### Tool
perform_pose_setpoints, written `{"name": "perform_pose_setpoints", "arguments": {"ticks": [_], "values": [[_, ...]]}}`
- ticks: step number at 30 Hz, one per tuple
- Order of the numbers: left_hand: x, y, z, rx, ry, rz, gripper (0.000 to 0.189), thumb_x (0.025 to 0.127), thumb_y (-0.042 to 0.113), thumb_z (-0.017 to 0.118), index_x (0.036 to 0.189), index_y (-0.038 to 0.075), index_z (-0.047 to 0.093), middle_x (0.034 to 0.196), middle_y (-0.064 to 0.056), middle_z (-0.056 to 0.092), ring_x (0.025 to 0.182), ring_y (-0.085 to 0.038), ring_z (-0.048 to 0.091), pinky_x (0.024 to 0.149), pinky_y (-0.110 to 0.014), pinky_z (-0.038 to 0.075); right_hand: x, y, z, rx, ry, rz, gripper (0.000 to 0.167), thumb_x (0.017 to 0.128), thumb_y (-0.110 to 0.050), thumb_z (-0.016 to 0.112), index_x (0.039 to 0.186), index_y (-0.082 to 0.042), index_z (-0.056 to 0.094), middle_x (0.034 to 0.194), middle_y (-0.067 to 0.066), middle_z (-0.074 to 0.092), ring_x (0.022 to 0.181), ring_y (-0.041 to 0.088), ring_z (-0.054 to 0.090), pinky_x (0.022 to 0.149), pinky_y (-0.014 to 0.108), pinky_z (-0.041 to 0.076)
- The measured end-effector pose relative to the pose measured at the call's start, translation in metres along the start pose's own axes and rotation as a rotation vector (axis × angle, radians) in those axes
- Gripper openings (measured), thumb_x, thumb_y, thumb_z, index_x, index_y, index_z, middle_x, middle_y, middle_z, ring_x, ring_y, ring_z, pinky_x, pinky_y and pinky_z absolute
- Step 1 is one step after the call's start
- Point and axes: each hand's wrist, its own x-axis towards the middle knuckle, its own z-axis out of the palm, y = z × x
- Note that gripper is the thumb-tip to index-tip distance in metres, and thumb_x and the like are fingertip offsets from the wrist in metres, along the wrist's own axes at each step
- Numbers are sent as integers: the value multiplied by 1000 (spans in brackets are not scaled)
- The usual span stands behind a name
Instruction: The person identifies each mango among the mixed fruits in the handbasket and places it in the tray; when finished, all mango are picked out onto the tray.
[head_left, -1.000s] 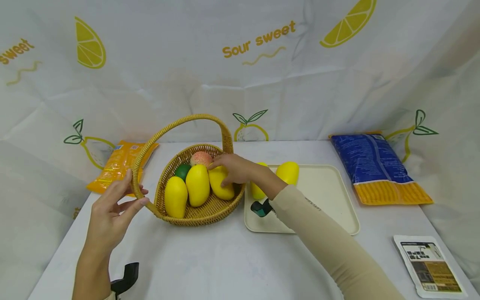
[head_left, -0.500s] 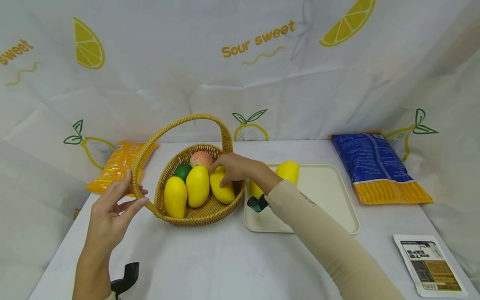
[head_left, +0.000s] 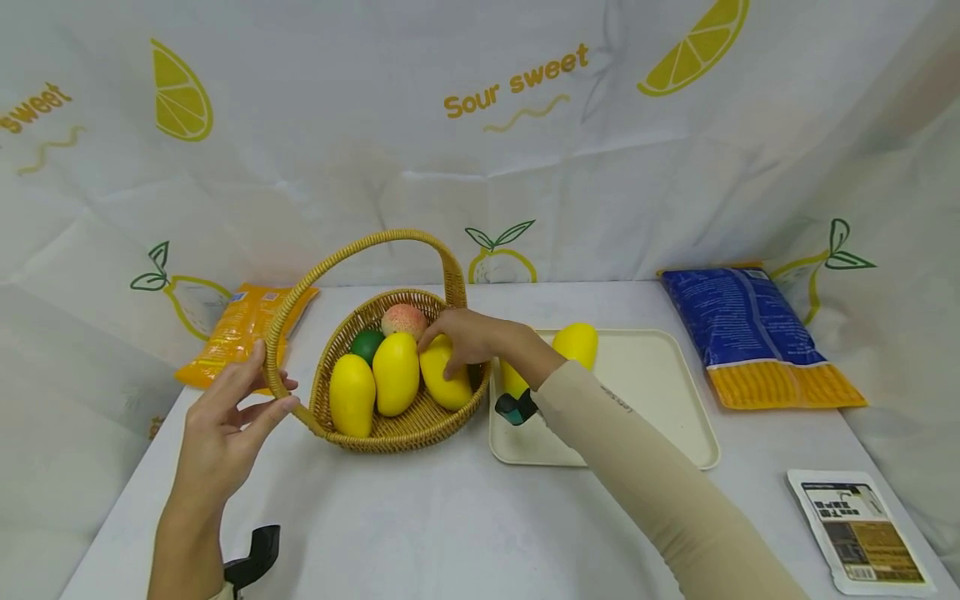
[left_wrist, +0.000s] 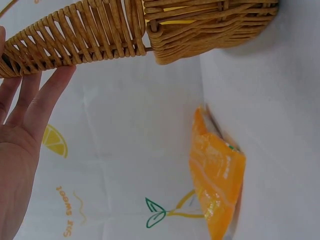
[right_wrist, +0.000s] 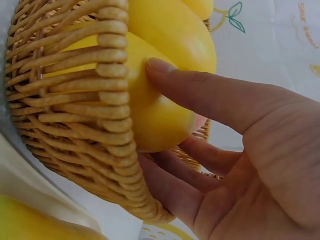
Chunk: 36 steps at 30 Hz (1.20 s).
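Mango (head_left: 445, 379), rightmost in the wicker basket (head_left: 408, 443), and the right hand (head_left: 471, 340) grips it, thumb (right_wrist: 200, 95) on one side, fingers (right_wrist: 172, 190) curled round the other! Left hand (head_left: 223, 433) pinches the handle (head_left: 392, 236). Cream tray (head_left: 637, 392) just beside, on the surface (head_left: 420, 525). "Sour sweet" reads the backdrop (head_left: 337, 150) behind; the white packet (head_left: 861, 533) is printed too small to read.

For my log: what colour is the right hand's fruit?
Yellow fruit, clearest in the right wrist view.
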Motion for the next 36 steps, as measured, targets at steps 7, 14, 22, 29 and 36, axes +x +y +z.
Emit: {"name": "perform_pose_setpoints", "arguments": {"ticks": [7, 14, 22, 29, 36], "values": [[-1, 0, 0, 8, -4, -7, 89, 73, -27, 74, 151, 5, 46, 110, 18, 62, 101, 7, 66, 80, -7, 57, -1, 4, 4, 50, 13, -8, 52, 87, -11, 81, 137, -19, 66, 148, -1, 60, 145, 24, 45, 128, 44, 34], [-1, -1, 0, 17, -2, 2, 89, 73, -26, 74, 151, 5, 46, 110, 18, 62, 101, 7, 66, 80, -6, 57, -1, 4, 4, 74, 22, -30, 51, 85, -9, 82, 133, -17, 68, 145, 1, 61, 140, 24, 47, 124, 42, 39], [-1, 0, 0, 18, -4, 2, 90, 71, -27, 74, 151, 5, 46, 110, 19, 62, 101, 7, 65, 80, -6, 57, -1, 4, 7, 92, 36, -31, 49, 85, -10, 83, 132, -15, 68, 144, 4, 61, 136, 24, 49, 120, 40, 43], [-1, 0, -1, 13, -6, -1, 89, 72, -27, 74, 151, 4, 46, 110, 19, 62, 101, 7, 65, 80, -6, 57, -1, 4, 8, 93, 46, -32, 47, 86, -12, 83, 131, -15, 68, 143, 3, 61, 136, 24, 49, 121, 40, 42], [-1, -1, -1, 6, -10, -12, 89, 72, -27, 73, 151, 4, 45, 110, 19, 62, 101, 7, 65, 81, -7, 57, -1, 4, 7, 77, 57, -39, 46, 86, -16, 83, 130, -15, 69, 143, 3, 62, 136, 24, 50, 122, 41, 41]]}}
